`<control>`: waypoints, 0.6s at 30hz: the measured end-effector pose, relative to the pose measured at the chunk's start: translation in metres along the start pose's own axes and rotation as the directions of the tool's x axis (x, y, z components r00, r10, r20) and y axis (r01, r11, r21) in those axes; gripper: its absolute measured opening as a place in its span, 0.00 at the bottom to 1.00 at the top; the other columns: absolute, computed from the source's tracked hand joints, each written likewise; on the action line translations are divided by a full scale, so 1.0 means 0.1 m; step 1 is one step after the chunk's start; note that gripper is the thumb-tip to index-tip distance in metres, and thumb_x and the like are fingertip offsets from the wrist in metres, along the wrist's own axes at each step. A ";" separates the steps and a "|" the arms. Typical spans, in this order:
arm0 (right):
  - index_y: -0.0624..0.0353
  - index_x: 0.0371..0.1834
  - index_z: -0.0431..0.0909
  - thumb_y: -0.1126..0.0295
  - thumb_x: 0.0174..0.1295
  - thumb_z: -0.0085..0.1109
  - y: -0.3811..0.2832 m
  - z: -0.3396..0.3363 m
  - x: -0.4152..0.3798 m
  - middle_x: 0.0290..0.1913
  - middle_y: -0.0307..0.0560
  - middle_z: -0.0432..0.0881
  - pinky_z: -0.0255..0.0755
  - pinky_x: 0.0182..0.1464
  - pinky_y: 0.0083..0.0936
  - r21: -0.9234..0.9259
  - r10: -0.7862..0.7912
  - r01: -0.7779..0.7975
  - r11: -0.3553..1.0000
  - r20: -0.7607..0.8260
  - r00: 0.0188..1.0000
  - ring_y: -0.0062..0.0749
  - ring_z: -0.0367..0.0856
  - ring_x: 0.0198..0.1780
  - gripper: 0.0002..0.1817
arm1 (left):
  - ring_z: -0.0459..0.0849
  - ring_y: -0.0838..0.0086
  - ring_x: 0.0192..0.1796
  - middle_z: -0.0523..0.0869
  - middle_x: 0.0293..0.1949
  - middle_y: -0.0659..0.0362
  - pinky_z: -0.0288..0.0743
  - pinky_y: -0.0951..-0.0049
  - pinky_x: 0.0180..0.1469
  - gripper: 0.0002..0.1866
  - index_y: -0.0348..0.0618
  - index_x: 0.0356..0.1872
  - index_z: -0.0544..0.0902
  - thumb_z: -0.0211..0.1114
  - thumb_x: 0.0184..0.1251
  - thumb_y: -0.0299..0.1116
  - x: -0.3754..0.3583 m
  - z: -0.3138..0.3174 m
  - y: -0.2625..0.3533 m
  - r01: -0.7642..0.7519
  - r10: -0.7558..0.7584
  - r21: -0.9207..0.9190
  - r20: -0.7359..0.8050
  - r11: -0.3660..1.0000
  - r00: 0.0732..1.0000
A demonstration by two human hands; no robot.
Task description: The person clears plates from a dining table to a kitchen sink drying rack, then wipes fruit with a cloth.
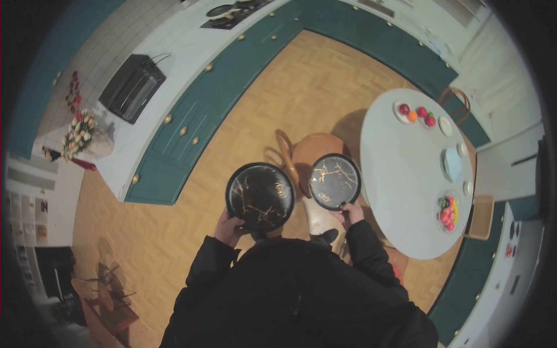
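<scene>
My left hand (230, 227) grips the lower left rim of a large round black plate (260, 194) with gold marble-like veins and gold lettering. A smaller black plate (335, 181) in the same pattern is held at its bottom edge by my right hand (350, 215). Both plates are raised in front of my body, faces toward me, with a gap between them. The fingers behind each plate are hidden. Just beyond the smaller plate are a brown chair (316, 148) and the near edge of a white oval table (386, 191).
On the table are plates of fruit (448, 213), apples and an orange (412, 116), a pale blue item (452, 165) and small white dishes. A counter at left bears a black oven (133, 88) and flowers (80, 134). Another chair (480, 218) stands at the table's right.
</scene>
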State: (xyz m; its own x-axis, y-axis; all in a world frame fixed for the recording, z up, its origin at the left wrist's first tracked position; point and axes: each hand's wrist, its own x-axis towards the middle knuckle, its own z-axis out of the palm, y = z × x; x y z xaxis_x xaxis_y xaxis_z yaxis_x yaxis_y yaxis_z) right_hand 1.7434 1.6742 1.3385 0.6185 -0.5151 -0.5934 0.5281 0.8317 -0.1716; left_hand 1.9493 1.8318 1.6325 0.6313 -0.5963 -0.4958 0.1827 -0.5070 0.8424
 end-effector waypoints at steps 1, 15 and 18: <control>0.57 0.65 0.64 0.88 0.42 0.47 0.19 0.23 0.02 0.45 0.56 0.73 0.84 0.50 0.52 0.006 0.017 -0.017 1.000 0.000 1.000 0.44 0.75 0.35 0.39 | 0.74 0.48 0.58 0.77 0.54 0.47 0.83 0.49 0.48 0.31 0.45 0.63 0.70 0.52 0.52 0.22 -0.09 -0.22 0.07 -0.019 0.018 -0.027 -0.055 0.999 0.998; 0.58 0.61 0.64 0.88 0.48 0.46 1.29 2.78 0.54 0.63 0.55 0.64 0.85 0.48 0.54 -0.195 0.215 -0.192 0.962 0.109 0.970 0.60 0.73 0.53 0.32 | 0.72 0.47 0.61 0.75 0.58 0.49 0.78 0.36 0.56 0.36 0.55 0.61 0.74 0.66 0.43 0.27 -0.07 -2.01 0.80 -0.280 0.115 -0.360 -0.417 0.890 0.902; 0.58 0.64 0.65 0.87 0.43 0.47 1.43 3.19 1.16 0.61 0.58 0.74 0.84 0.47 0.58 -0.148 0.247 -0.235 0.961 0.071 0.966 0.65 0.80 0.50 0.37 | 0.71 0.45 0.62 0.73 0.61 0.49 0.79 0.39 0.57 0.39 0.53 0.65 0.71 0.68 0.43 0.28 0.29 -2.16 1.19 -0.276 0.121 -0.333 -0.417 0.902 0.901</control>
State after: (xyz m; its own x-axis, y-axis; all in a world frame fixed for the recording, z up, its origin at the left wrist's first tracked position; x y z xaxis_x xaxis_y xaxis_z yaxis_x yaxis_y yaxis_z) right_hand 2.0761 1.6669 1.4964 0.7696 -0.3072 -0.5597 0.2761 0.9506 -0.1420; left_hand 2.1518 1.8888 1.7635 0.9051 -0.3394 -0.2563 0.2417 -0.0855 0.9666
